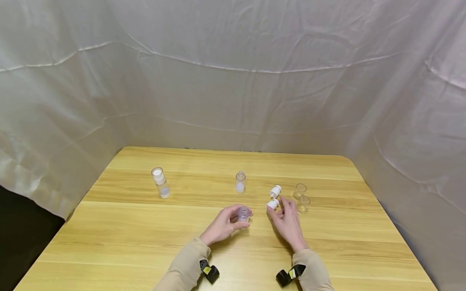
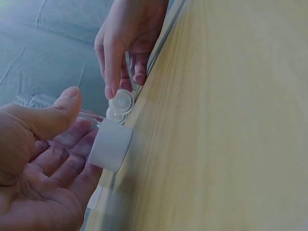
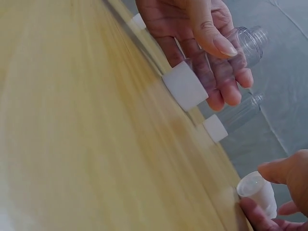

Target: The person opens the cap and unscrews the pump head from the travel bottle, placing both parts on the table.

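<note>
Clear bottle (image 3: 195,79) in left grip (image 3: 192,29), white piece (image 3: 260,192) in right grip (image 3: 294,175)

Bench (image 1: 120,246): pale wood | left: capped bottle (image 1: 161,184), standing | middle: uncapped bottle (image 1: 240,182), standing | right: white top (image 1: 275,191) near two clear covers (image 1: 300,191), just beside each other

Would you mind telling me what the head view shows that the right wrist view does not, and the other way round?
Only the head view: two clear cylinders to the right of the right hand, and the black devices at both wrists.

Only the right wrist view: the full side of the white base on the held clear bottle, and several left-hand fingers plainly visible behind that bottle.

Both: the left hand holding the bottle, the right hand pinching a white fitting, another clear bottle standing, the wooden table and grey curtain.
</note>
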A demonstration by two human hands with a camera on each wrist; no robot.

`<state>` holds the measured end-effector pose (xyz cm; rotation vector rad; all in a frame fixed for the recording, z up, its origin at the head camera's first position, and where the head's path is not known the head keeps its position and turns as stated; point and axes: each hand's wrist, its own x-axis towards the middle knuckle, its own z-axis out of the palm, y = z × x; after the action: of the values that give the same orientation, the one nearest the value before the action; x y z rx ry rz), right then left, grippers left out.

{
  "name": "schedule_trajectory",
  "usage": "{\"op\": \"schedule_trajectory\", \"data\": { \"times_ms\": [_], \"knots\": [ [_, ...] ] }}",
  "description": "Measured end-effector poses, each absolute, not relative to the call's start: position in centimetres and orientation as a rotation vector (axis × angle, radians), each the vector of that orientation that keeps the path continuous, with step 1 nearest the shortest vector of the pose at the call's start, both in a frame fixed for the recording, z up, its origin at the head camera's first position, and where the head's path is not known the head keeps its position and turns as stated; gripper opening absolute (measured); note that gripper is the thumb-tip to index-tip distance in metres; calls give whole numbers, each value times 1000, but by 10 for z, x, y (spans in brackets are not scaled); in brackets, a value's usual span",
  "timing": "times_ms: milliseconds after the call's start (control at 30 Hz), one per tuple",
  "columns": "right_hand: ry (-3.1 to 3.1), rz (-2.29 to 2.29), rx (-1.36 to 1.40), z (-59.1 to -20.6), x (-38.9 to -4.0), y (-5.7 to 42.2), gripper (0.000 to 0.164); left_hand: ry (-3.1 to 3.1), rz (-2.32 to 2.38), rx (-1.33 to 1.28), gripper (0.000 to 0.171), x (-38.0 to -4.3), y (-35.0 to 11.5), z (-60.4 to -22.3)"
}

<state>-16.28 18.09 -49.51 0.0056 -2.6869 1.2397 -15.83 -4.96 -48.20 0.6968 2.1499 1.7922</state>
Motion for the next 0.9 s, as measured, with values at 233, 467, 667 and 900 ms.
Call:
{"op": "schedule_trajectory", "data": {
  "times_ms": [233, 467, 667, 900],
  "knots": [
    [-2605, 1301, -7, -502, -164, 180, 68, 2154, 1789, 692, 38, -158, -49, -482],
    [-2495, 1371, 39, -507, -163, 180, 63, 2173, 1794, 700, 37, -158, -50, -483],
    [-2471, 1442, 15, -510, -161, 181, 59, 2193, 1808, 666, 39, -160, -49, -483],
    [-2439, 1488, 24, -510, -162, 181, 52, 2285, 1841, 634, 41, -168, -50, -485]
  ]
}}
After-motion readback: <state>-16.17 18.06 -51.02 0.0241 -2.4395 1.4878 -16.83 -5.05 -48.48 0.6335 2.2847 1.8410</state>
